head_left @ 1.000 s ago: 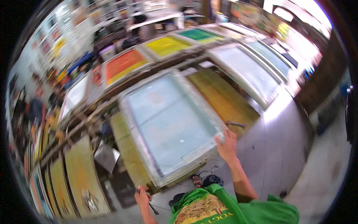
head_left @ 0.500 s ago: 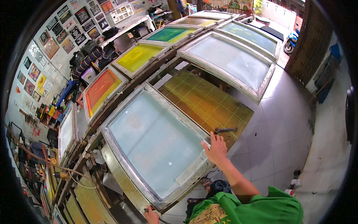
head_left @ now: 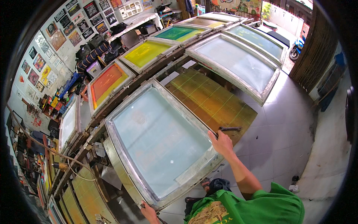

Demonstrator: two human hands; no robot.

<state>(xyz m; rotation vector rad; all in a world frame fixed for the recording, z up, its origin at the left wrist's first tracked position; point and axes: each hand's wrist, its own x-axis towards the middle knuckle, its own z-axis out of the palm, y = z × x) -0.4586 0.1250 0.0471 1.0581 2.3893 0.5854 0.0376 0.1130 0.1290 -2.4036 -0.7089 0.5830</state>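
A screen-printing frame with pale blue-grey mesh lies before me over a board, tilted across the view. At its near left corner, my left hand has its fingers closed on the rim. My right hand grips the right side rim, fingers curled over the edge. Just beyond those fingers a dark wrench rests on a yellow-brown board marked with green grid lines. Two small white squares show on the mesh. The undersides of the rim, where my fingertips go, are hidden.
Another pale screen frame stands tilted beyond the board. Frames with orange, yellow and green mesh line the far side of the long rack. A cable hangs at left. Tiled floor lies right.
My right hand, earlier spread at the frame's right edge, has closed round the rim. My left hand has shifted slightly up along the corner. The whole view has shifted a little.
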